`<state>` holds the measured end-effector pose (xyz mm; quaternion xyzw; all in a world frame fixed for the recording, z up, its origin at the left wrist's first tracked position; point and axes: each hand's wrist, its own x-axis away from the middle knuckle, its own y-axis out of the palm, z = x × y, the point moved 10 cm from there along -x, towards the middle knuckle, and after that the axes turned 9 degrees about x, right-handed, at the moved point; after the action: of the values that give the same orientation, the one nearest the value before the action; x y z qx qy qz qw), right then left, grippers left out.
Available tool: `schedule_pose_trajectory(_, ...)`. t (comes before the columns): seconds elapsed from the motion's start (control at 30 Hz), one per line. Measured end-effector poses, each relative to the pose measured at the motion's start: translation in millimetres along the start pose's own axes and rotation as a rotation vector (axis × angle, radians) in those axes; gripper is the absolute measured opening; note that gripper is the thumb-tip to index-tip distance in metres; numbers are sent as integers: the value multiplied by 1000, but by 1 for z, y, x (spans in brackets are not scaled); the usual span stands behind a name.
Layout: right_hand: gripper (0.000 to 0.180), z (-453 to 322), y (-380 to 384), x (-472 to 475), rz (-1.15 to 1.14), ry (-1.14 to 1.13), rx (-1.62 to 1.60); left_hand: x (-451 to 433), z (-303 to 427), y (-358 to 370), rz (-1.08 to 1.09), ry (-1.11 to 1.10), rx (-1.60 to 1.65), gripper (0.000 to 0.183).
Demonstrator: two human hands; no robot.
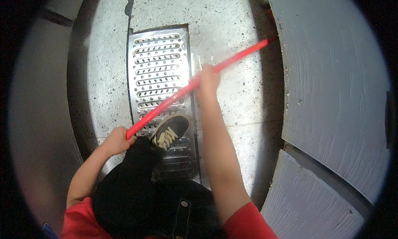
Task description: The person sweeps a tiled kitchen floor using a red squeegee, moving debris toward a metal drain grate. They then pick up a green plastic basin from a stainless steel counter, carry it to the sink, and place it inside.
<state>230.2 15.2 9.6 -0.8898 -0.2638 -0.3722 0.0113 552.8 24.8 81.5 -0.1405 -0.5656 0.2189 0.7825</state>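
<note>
A long red pole [164, 105] slants across the view from lower left to upper right. My left hand [117, 140] grips its near end, beside my black-clad knee. Farther along the shaft, my right hand [209, 80] is closed around it, slightly blurred. The pole's far end passes into the shadow under the grey panel on the right, so whatever it carries there is hidden. Beneath the pole lies a perforated metal drain cover [158, 65], set into the speckled floor [230, 105]. One dark shoe with pale laces [170, 131] stands on the cover.
Grey panels [329, 83] with a rough, streaked surface line the right side, with a gap between an upper and a lower one. A darker panel [37, 108] runs along the left. Shadowed strips of floor [270, 99] lie at the foot of both sides. Wet shine shows beside the drain cover.
</note>
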Motion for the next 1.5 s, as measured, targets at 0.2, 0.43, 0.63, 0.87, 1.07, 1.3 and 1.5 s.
schedule_pose_trajectory(0.2, 14, 43, -121, 55, 197, 40, -203, -6, 20, 0, 3, 168, -291, 20)
schedule_pose_trajectory(0.43, 19, 73, -145, 82, 340, 5, -174, -12, 15, -7, 7, 180, -423, 21)
schedule_pose_trajectory(0.63, 19, 64, 20, 33, 28, 89, 183, 8, -76, 14, -51, -35, 45, 25)
schedule_pose_trajectory(0.87, 12, 72, 67, 25, -84, 69, 208, 23, -93, 32, -110, -201, 344, 29)
schedule_pose_trajectory(1.07, 11, 71, -41, 47, 60, 60, -57, 14, -57, 31, -252, 145, 341, 33)
schedule_pose_trajectory(1.3, 19, 57, 68, 30, -179, 15, 169, 49, -74, 33, -466, -302, 877, 45)
schedule_pose_trajectory(1.5, 38, -7, 155, -6, -257, -210, 290, 19, -3, 6, -289, -114, 894, 57)
